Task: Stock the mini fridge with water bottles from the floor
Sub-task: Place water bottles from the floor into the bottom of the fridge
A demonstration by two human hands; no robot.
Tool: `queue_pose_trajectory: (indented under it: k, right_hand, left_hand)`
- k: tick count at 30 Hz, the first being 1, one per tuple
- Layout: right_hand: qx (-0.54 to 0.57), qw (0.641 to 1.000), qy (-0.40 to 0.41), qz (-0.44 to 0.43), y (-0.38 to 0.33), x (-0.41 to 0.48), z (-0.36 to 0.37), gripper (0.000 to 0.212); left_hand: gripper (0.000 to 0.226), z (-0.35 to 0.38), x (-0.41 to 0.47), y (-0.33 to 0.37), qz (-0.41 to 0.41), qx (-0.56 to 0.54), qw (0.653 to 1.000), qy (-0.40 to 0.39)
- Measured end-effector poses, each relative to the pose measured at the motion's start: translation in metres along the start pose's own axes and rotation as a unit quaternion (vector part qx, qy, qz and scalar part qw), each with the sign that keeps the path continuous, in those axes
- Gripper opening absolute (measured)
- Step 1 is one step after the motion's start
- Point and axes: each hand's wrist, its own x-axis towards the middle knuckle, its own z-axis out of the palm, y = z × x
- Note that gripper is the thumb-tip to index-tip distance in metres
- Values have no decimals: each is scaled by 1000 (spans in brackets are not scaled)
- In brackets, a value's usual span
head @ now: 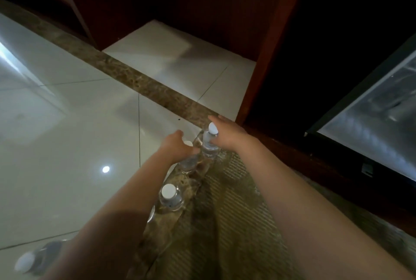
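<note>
Clear water bottles with white caps stand in a row on the floor below me. My right hand grips the farthest bottle around its body, its cap showing beside my fingers. My left hand is closed around a second bottle just nearer, with its cap peeking out by the knuckles. A third bottle stands untouched closer to me, partly behind my left forearm. Another bottle sits at the bottom left. The mini fridge's open door shows at the right edge.
White glossy floor tiles lie to the left, crossed by a brown marble strip. A patterned carpet runs under my arms. Dark red wooden cabinet panels rise ahead, with a tiled recess between them.
</note>
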Motion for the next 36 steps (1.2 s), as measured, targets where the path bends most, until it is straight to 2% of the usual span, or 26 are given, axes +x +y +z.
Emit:
queue_pose_trajectory:
  k: [4,9,13,16,19,22,25,27,30,33,36]
  right_hand:
    - [-43,999,-22,-6,1,18,7,64]
    - [-54,995,73,31,6,17,20,40]
    - [105,987,100,61,19,13,36,37]
    - [278,951,123,61,29,15,41,34]
    - [347,931,105,51,33,22,45,46]
    - [346,932,105,40,29,28,51,51]
    - [302,946,118,21,32,30,55,43]
    - [311,943,116,13,38,27,55,38]
    - [305,943,129,20,49,16,47,40]
    - [287,946,146,29,63,3,31,42]
    - [286,943,170,26,78,-17,7,41]
  left_hand:
    - [62,14,16,-11,8,55,998,-25]
    - [45,20,20,-17,10,63,998,0]
    - [42,22,20,-22,-4,38,999,12]
    - [38,26,21,-25,-2,-16,1000,13]
    - [31,30,26,-27,10,-62,998,-5]
    - [24,33,23,-25,8,-93,995,18]
    - [34,35,22,-25,-9,-122,991,51]
    - [40,35,23,-24,-19,-128,989,65]
    - [38,33,20,-21,-34,-158,983,84]
    - [47,28,11,-7,-8,-196,976,99]
    - [44,24,-2,18,36,-190,975,111]
